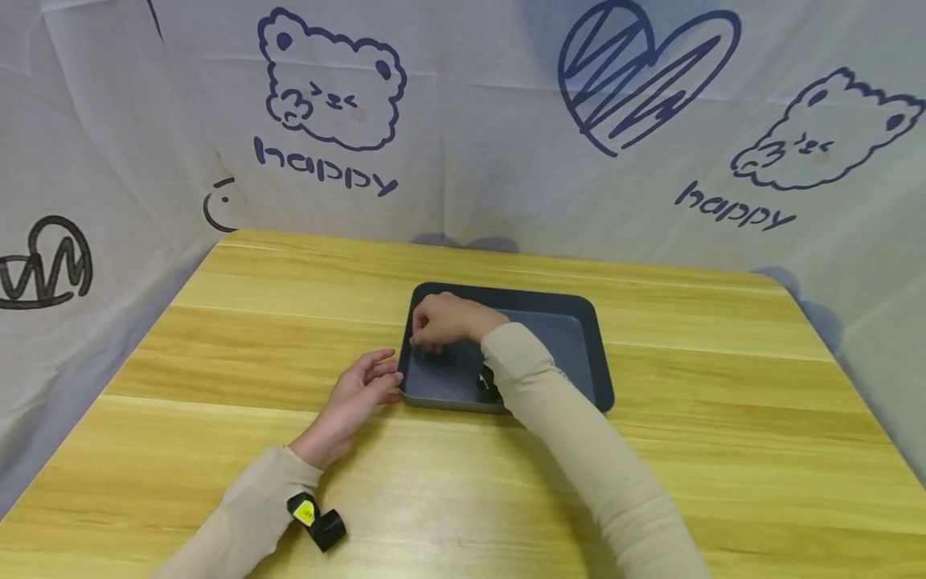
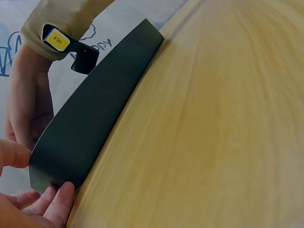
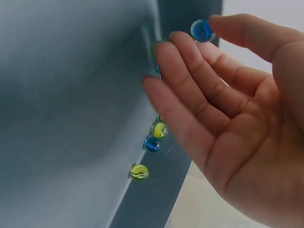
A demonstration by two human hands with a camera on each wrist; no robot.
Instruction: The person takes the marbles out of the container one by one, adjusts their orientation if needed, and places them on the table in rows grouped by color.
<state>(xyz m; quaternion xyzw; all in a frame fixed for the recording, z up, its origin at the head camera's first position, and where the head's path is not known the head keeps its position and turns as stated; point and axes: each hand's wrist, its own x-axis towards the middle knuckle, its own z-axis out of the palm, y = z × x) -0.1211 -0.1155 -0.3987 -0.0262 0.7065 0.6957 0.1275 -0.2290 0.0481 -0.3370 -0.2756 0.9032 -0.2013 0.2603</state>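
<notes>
A dark grey rectangular tray [image 1: 553,326] sits on the table. Over its left end, my right hand [image 1: 452,318] pinches a blue glass marble [image 3: 203,30] between thumb and fingertip, as the right wrist view shows. Below that hand, several more marbles line the tray's edge, among them a blue marble [image 3: 152,144] and a yellow marble [image 3: 139,172]; my fingers partly cover some of them. My left hand [image 1: 362,390] touches the outside of the tray's near left corner, its fingers relaxed. Seen from the left wrist, the tray's outer wall [image 2: 95,109] hides its contents.
The wood-grain table [image 1: 253,362] extends around the tray on all sides. Behind it hangs a white cloth [image 1: 492,145] with bear and heart drawings. A small black device [image 1: 318,523] is strapped to my left sleeve; another is on the right wrist.
</notes>
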